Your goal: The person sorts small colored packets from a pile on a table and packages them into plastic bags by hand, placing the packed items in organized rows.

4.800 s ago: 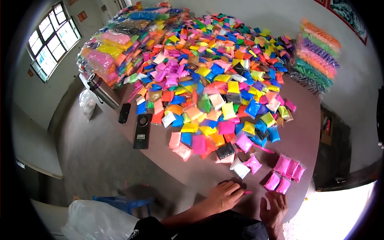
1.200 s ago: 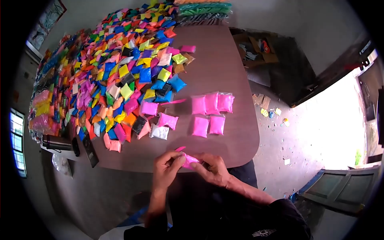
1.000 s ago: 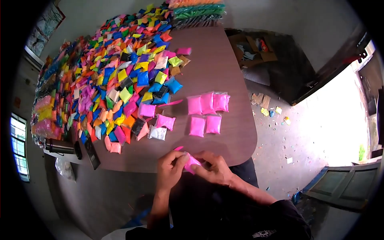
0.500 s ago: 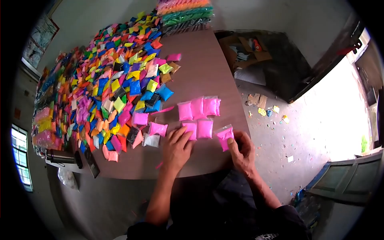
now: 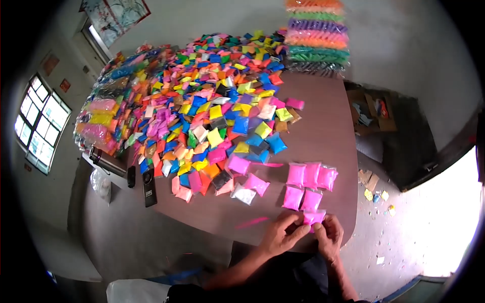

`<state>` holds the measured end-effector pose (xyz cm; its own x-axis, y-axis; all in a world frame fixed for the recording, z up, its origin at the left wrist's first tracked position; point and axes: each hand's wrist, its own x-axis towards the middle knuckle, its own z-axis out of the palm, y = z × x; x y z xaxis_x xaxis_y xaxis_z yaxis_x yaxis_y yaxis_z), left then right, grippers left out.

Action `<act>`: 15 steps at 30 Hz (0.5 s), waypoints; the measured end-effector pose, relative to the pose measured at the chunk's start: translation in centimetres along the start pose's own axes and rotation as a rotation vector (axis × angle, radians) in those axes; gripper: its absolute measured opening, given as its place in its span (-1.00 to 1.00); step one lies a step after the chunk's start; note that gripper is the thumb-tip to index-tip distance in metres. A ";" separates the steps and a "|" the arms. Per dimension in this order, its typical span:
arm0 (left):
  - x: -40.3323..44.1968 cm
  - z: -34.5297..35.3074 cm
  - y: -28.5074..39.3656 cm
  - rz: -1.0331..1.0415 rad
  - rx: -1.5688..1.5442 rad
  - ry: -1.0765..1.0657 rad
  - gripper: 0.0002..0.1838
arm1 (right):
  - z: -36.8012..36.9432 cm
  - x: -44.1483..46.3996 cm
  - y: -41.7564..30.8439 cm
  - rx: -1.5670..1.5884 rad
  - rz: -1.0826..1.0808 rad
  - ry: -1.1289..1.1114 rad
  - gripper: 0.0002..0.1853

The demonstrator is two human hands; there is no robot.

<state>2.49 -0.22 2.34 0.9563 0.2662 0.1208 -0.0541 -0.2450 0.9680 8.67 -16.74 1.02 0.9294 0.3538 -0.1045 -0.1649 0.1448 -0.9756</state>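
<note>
Here, left hand (image 5: 280, 237) and right hand (image 5: 330, 238) pinch a pink packet (image 5: 314, 216) in their fingers (image 5: 288, 219) by the near right edge of the table (image 5: 323, 118), open surface stretching far beyond.

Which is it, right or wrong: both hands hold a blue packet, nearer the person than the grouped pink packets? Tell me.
Wrong colour: the head view shows the left hand and right hand holding a pink packet, not blue, nearer the person than the grouped pink packets.
</note>
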 end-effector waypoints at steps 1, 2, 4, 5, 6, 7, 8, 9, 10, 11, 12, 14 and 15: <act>-0.3 0.2 -0.6 -0.043 0.026 0.003 -0.72 | 0.3 -0.1 0.4 -0.022 -0.002 -0.021 -0.89; -0.6 0.5 -1.2 -0.085 0.051 0.003 -0.72 | 0.3 -0.2 0.8 -0.045 -0.006 -0.039 -0.87; -0.6 0.7 -1.1 -0.029 0.066 0.040 -0.75 | -0.2 -0.3 1.1 -0.109 0.000 -0.090 -0.79; -0.7 0.8 -1.1 0.016 0.082 0.066 -0.77 | -0.3 -0.3 1.0 -0.111 -0.017 -0.100 -0.78; -0.8 0.8 -1.3 0.019 0.081 0.070 -0.77 | -0.2 -0.4 0.8 -0.112 -0.032 -0.110 -0.77; -0.9 0.9 -1.6 0.107 0.113 0.085 -0.79 | 0.8 -0.3 -0.4 -0.098 -0.063 -0.069 -0.83; -0.9 0.9 -2.0 0.195 0.145 0.099 -0.82 | 0.7 -0.2 -0.2 -0.100 -0.066 -0.071 -0.83; -0.8 1.3 -2.1 0.201 0.138 0.113 -0.81 | 0.5 -0.2 0.2 -0.120 -0.069 -0.085 -0.82; -0.9 1.2 -2.0 0.204 0.138 0.116 -0.81 | 0.4 -0.3 0.4 -0.141 -0.072 -0.098 -0.80; -1.0 1.2 -1.7 0.164 0.095 0.096 -0.79 | 0.6 -0.3 0.5 -0.141 -0.076 -0.101 -0.80; -1.0 1.1 -1.3 0.124 0.052 0.077 -0.76 | 1.0 -0.4 0.5 -0.138 -0.118 -0.045 -0.77; -1.2 1.1 -1.2 0.080 0.069 0.045 -0.69 | 1.1 -0.5 0.9 -0.134 -0.163 0.009 -0.74; -1.3 1.2 -1.3 0.034 0.085 0.012 -0.62 | 0.7 -0.4 1.4 -0.116 -0.172 0.045 -0.73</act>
<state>1.69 -1.38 0.68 0.9508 0.2674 0.1563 -0.0614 -0.3318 0.9414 7.80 -16.05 -0.21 0.9549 0.2909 0.0593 0.0341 0.0909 -0.9953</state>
